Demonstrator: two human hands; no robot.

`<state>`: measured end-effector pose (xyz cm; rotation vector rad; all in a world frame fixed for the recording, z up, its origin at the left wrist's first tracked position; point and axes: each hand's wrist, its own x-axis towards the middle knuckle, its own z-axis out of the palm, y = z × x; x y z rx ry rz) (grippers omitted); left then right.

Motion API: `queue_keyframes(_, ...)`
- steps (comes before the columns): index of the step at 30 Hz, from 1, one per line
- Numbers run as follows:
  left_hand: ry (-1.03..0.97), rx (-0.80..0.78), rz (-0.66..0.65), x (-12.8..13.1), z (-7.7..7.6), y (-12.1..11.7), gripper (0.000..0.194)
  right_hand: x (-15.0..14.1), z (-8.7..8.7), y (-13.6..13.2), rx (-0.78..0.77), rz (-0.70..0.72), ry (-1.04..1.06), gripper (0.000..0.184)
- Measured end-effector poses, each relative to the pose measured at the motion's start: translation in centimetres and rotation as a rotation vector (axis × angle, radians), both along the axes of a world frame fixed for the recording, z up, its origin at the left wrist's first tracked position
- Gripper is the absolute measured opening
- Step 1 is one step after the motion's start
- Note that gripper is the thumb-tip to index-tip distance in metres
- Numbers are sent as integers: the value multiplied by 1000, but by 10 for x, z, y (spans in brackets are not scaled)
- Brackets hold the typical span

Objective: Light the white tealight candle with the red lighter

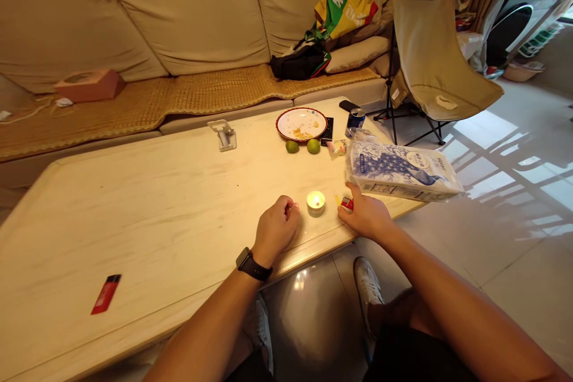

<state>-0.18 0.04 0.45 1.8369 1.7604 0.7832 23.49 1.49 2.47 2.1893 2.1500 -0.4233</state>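
Observation:
A small lit candle [316, 204] in a round tealight cup stands near the front edge of the table, between my two hands. Just left of it, my left hand [277, 224] rests on the tabletop with its fingers curled in; nothing shows in it. On the candle's other side, my right hand [369, 215] has its thumb and index finger around a small red box [347, 203]. Thin yellow sticks [337, 199] lie beside that box, by the fingertips. My palm hides part of the box.
A wrapped pack [400, 168] with a blue peacock print overhangs the table's right end. Behind are two green limes [313, 146], a plate [286, 131] with food scraps, a can [356, 120] and a grey-white stand [224, 136]. A red packet [106, 295] lies front left.

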Motion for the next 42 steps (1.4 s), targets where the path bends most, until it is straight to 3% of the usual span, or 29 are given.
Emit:
queue_keyframes(16, 9, 33, -20, -2, -3, 0, 19, -3, -3, -3, 36, 35, 15, 74)
queue_keyframes(29, 20, 31, -15, -1, -1, -1, 20, -36, 9, -1, 32, 121, 26, 76)
queue_keyframes(42, -2, 18, -9, -3, 2, -1, 19, -45, 4, 3, 11, 115, 17, 71)
